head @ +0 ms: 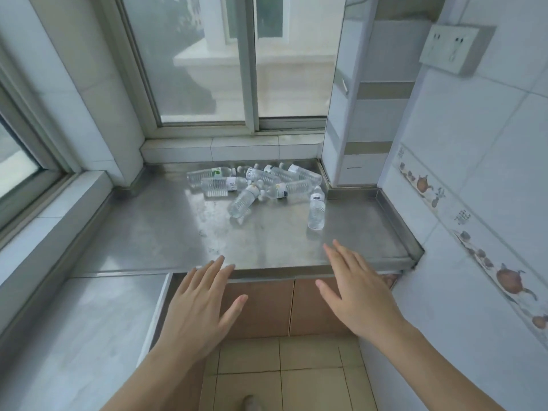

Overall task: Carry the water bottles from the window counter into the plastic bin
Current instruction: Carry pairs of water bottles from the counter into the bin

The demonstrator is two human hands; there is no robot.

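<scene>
— Where are the water bottles?

— Lying in a loose heap on the steel table, toward its back right part below the window. Most overlap or touch one another. One bottle lies a little apart on the right, cap pointing toward the window, and another slants out of the heap toward the front.

— And the hands?

— Both are stretched forward, palms down, above the table's front edge. The left hand has its fingers spread and released, grasping nothing. The right hand is the same, its fingers reaching over the steel, well short of the nearest bottle.

— The plastic bin?

— Not in view. Only tiled floor and brown cabinet doors show below.
</scene>
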